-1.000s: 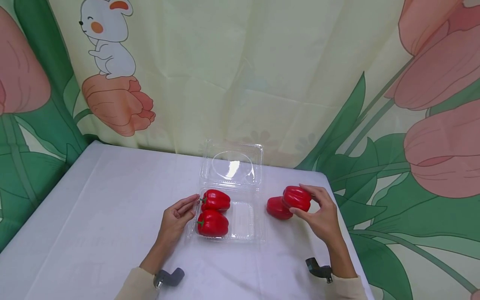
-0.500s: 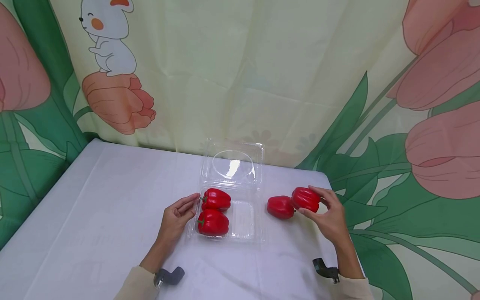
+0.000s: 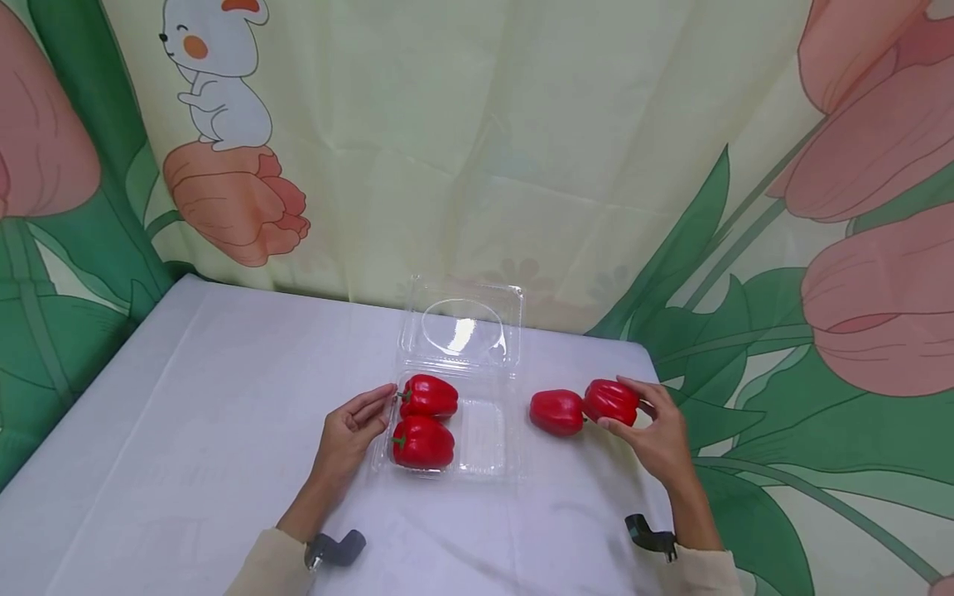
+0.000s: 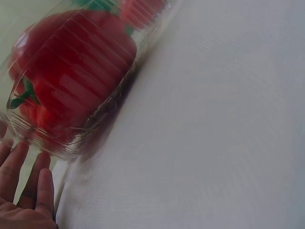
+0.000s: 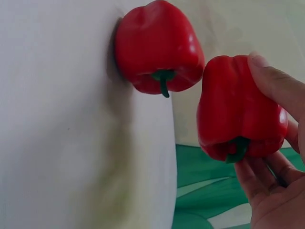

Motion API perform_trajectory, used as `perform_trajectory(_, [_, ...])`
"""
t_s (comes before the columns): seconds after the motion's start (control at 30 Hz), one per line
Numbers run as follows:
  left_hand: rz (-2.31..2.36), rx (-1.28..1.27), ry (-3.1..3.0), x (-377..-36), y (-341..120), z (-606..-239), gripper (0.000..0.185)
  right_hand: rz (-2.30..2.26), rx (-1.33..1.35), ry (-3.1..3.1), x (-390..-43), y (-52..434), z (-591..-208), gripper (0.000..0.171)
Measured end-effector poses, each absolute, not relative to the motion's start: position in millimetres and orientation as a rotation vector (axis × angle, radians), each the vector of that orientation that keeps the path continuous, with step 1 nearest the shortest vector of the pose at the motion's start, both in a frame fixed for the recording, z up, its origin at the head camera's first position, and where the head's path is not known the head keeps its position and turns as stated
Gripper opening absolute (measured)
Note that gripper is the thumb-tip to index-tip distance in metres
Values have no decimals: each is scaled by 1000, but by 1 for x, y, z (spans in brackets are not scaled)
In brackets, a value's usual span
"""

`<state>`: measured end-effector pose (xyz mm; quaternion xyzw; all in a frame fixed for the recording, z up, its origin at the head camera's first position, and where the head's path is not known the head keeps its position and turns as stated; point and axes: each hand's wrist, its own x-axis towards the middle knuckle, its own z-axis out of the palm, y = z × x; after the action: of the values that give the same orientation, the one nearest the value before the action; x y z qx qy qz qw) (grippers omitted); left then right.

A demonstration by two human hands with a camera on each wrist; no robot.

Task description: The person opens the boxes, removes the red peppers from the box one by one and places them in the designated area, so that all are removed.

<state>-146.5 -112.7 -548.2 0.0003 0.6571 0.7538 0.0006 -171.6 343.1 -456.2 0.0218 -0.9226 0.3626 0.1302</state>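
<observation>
Right hand (image 3: 656, 434) grips red pepper (image 3: 612, 401); left hand (image 3: 350, 430) touches clamshell box (image 3: 484, 439)

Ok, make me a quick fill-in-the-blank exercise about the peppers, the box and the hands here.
1. The clear clamshell box holds ____ red bell peppers.
2. The box's lid is ____.
3. The right hand grips a red bell pepper of which the stalk is coloured ____.
4. The left hand touches the box's ____ side.

Missing words: two; open; green; left
</observation>
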Motion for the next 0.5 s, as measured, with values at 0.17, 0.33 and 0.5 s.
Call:
perform_trajectory(0.17, [2365,4,2069,-147,-113,-549,43,1070,26,-2691,-175,349,-463,80])
perform_trajectory(0.33, [2367,-1,2070,-147,-113,-550,44,1080,3,-2683,-177,355,-468,79])
perform_trajectory(0.5, [2370,-3,2068,-147,-113,-549,44,1088,-12,-2679,-177,359,-470,80])
